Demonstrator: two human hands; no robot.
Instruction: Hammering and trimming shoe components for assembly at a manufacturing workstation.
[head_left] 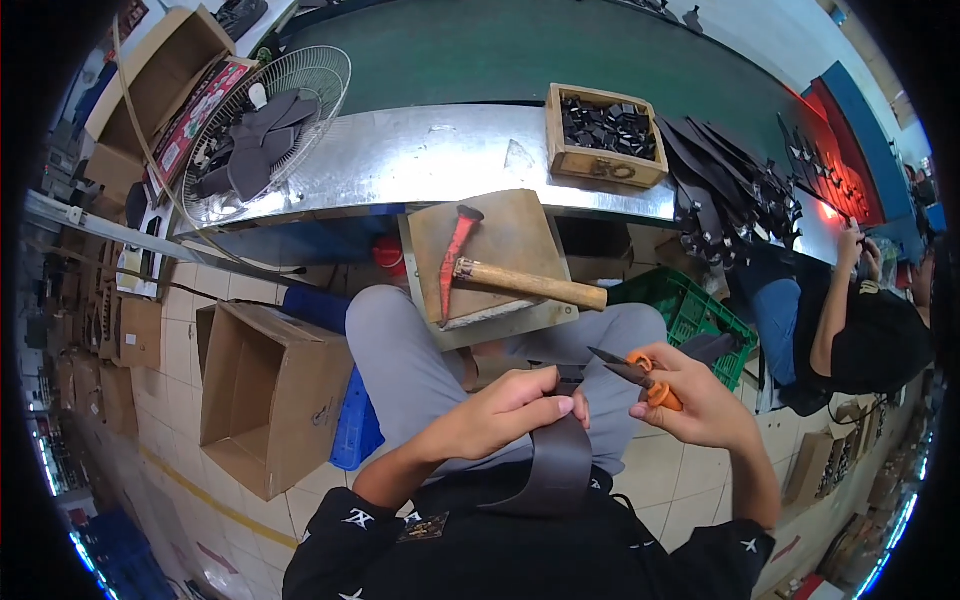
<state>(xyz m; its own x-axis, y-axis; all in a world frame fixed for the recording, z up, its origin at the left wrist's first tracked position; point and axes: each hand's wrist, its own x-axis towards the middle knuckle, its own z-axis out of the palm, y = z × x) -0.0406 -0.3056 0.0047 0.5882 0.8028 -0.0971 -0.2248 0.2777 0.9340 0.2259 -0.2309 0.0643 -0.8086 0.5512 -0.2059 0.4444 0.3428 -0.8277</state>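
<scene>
Smooth leathery strap (562,462), glossy metal benchtop (430,150)

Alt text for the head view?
A person's left hand grips a dark strap; the right hand holds orange-handled cutters. Ahead, a red-headed hammer lies on a board, before a metal bench with a wooden box of black parts.

The floor (180,410) has pale square tiles, and a yellow line (218,500) runs across it on the near left. On the far side is a long, shiny metal worktop (430,150), with a wide green surface (440,60) behind it. At the far right, a big blue frame (832,92) has a red glow (850,150) inside. A big, open brown box (312,425) sits on the left. A green crate (690,300) is on the right. Bright white lights (48,465) shine at the left and right edges.
</scene>
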